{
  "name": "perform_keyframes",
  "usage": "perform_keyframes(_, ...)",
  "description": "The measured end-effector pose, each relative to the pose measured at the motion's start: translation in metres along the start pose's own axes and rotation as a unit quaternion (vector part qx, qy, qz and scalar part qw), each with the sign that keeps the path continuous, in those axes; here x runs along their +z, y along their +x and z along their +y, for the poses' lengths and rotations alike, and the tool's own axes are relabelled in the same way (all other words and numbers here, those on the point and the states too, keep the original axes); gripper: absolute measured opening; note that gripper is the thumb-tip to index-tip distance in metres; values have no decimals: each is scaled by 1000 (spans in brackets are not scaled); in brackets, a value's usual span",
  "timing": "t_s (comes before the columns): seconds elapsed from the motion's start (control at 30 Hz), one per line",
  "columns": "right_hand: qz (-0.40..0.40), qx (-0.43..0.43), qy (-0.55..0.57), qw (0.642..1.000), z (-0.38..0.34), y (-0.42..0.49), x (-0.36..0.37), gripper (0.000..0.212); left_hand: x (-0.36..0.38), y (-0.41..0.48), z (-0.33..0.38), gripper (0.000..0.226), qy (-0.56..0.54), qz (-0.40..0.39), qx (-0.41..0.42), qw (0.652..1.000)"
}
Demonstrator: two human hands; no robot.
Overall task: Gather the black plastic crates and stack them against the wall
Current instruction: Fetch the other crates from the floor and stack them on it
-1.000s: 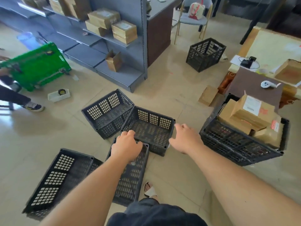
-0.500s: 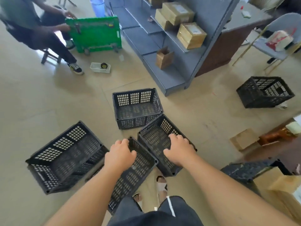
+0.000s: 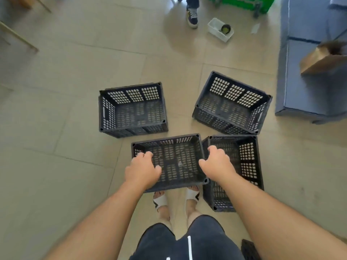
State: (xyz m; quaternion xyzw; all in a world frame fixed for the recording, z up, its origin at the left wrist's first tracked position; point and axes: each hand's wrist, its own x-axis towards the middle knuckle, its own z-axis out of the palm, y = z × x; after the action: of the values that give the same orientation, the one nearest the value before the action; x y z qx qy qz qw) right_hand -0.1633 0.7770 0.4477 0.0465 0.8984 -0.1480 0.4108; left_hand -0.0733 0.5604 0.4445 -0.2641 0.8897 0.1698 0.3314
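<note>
Barely begun, I'd say. The left hand and right hand curl over the side rims of the middle crate, held just above the feet. The right crate, the left crate and the far crate wait on the floor, unstacked.

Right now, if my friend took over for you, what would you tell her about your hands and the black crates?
Left hand grips the near crate's left rim; right hand grips its right rim. A second crate sits close beside it on the right. The far-left crate and far-right crate stand apart on the floor. All are empty; none is stacked. Left: stack all four against the wall, not in view.
</note>
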Motion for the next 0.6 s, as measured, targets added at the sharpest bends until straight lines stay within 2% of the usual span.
perform_keyframes(0.3, -39, 39, -3, 998, 5, 96, 79, 57, 82, 60, -71, 53, -36, -19, -100, 994)
perform_keyframes(0.6, -18, 88, 24, 996, 50, 213, 164, 59, 190, 156, -113, 55, -76, -38, -129, 988)
